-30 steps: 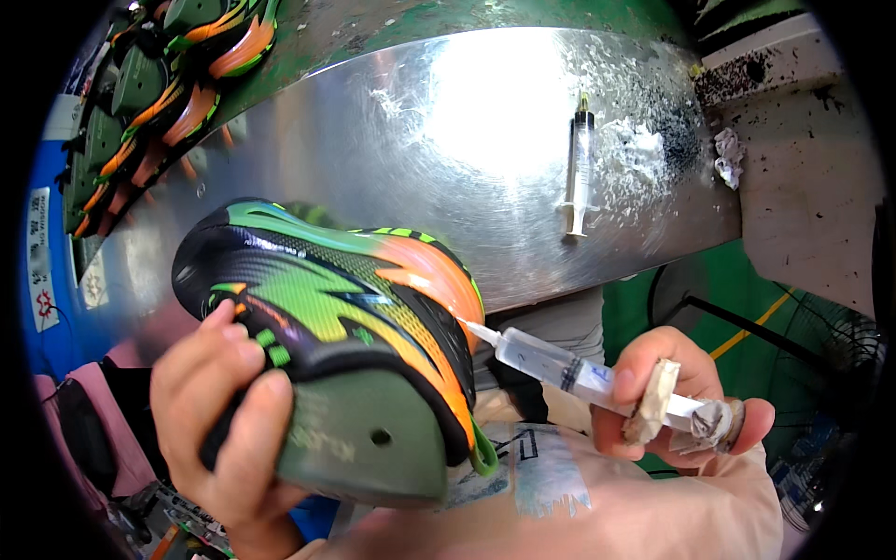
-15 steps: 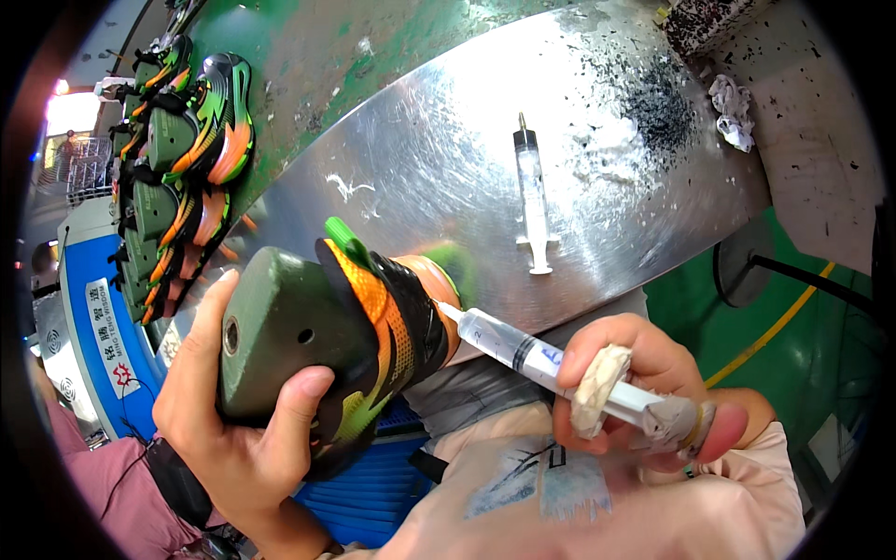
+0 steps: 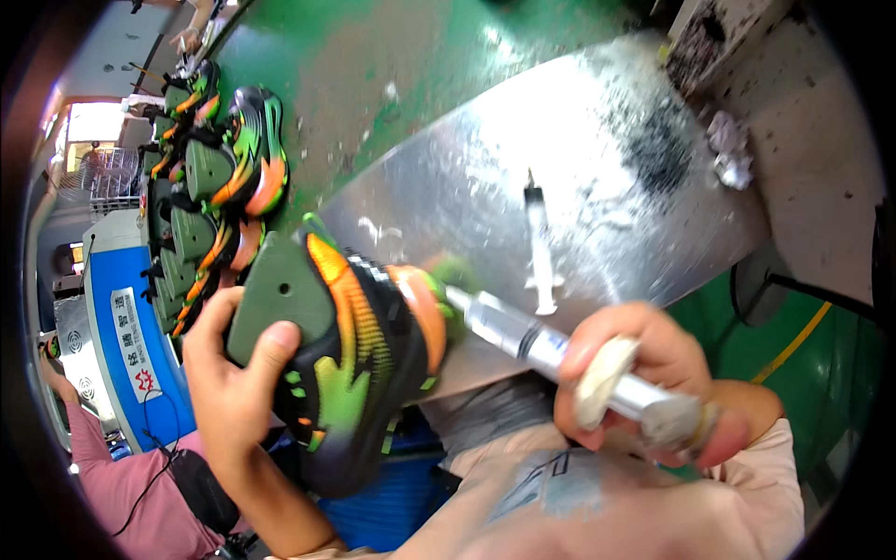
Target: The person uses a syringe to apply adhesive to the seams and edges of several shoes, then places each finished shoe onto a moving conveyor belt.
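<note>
My left hand [image 3: 229, 383] grips a black, orange and green sneaker [image 3: 359, 383] by the dark green shoe last [image 3: 280, 294] inside it, thumb lying on the last. The shoe's side faces up, its toe toward my body. In my right hand [image 3: 644, 359] is a clear syringe [image 3: 509, 327] with whitish wrapping around its barrel, fingers curled about it and the thumb at the plunger end. Its tip is at the salmon-coloured heel and sole edge; blur hides whether it touches. A second syringe [image 3: 539, 252] with a dark front end lies on the metal tabletop [image 3: 439, 177].
Several similar sneakers [image 3: 252, 159] on green lasts stand in a row at the left. Black specks [image 3: 658, 154] and white residue cover the table's far right, beside crumpled white paper [image 3: 729, 149]. A blue and white machine [image 3: 140, 345] and a person in pink [image 3: 154, 490] are at left.
My left hand has turned the shoe, bringing its side and sole edge more into sight. The syringe tip has shifted from the upper edge toward the heel's outer edge. The whole view has shifted slightly.
</note>
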Motion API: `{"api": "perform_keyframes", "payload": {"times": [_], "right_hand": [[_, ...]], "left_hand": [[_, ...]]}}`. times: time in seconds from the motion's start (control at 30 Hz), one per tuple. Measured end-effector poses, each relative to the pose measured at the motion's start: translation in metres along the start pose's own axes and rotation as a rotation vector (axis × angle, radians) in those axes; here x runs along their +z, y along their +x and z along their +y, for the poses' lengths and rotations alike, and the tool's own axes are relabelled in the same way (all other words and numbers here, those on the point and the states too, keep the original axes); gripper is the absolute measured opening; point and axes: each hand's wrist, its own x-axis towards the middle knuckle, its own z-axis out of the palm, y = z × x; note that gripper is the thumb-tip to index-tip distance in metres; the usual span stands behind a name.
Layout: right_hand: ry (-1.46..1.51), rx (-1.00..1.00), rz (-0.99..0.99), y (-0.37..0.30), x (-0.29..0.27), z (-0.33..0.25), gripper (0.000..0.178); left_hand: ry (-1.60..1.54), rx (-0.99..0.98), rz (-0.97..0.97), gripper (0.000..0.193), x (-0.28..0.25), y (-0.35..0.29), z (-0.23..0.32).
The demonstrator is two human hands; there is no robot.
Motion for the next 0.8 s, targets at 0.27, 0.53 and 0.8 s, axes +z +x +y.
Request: {"api": "perform_keyframes", "payload": {"times": [0.27, 0.53, 0.8], "right_hand": [[-0.474, -0.132, 0.175, -0.004, -0.033, -0.061, 0.103], [-0.716, -0.171, 0.479, -0.015, -0.05, -0.059, 0.093], [-0.653, -0.136, 0.454, -0.011, -0.047, -0.062, 0.095]], "left_hand": [[0.648, 0.916, 0.131, 0.043, -0.034, 0.205, 0.112], [0.414, 1.188, 0.48, 0.054, 0.059, 0.307, 0.128], [0.423, -0.244, 0.755, 0.059, -0.005, 0.183, -0.112]]}}
